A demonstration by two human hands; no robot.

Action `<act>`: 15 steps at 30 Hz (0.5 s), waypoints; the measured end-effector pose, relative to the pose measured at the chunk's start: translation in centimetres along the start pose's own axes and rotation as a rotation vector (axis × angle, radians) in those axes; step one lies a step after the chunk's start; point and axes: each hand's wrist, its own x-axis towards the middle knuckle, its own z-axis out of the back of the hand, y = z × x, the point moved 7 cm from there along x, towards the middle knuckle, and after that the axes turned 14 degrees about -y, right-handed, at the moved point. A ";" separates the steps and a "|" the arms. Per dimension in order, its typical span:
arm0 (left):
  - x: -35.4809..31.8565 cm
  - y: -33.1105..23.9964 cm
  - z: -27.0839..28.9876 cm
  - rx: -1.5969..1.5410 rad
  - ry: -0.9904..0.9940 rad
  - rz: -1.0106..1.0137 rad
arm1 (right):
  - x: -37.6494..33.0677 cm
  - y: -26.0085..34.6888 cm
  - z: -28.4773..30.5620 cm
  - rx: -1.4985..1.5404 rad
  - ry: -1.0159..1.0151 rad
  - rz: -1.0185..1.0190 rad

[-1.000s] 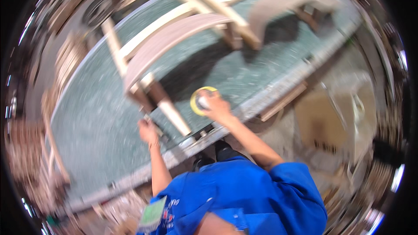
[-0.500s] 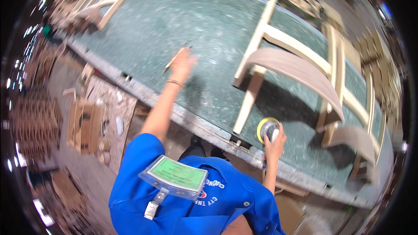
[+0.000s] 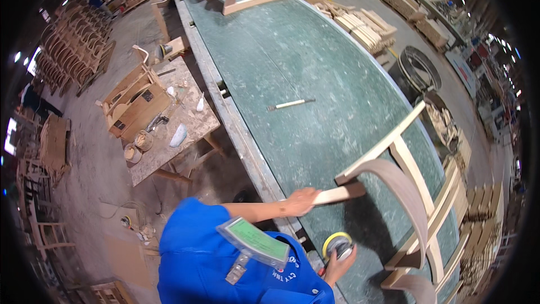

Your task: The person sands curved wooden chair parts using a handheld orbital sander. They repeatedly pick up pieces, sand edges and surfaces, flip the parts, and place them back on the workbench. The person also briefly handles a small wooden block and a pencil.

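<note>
- Left hand (image 3: 301,202) has moved onto a wooden leg (image 3: 337,194), fingers (image 3: 310,193) wrapped round its end.
- Slim tool (image 3: 291,104): on the worktop (image 3: 332,73), 12 o'clock from that hand.
- Right hand (image 3: 341,264) grasps the sander (image 3: 339,245), 5 o'clock.

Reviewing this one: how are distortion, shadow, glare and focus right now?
Head view: fisheye curves the green table's long edges; dark shadow beneath the curved brown panel; bright patch glaring near the left rim; left hand and sander look reasonably sharp.

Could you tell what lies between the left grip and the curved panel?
A wooden leg with a brown far end, held by the left grip; head view.
</note>
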 end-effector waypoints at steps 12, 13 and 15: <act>5.0 21.8 16.9 0.359 -0.387 0.099 | -0.8 18.5 -12.1 0.219 0.336 0.192; 6.3 23.2 17.2 0.385 -0.386 0.127 | 0.2 21.5 -13.6 0.216 0.357 0.178; 8.7 25.9 18.8 0.449 -0.391 0.178 | 2.0 26.5 -17.2 0.243 0.370 0.197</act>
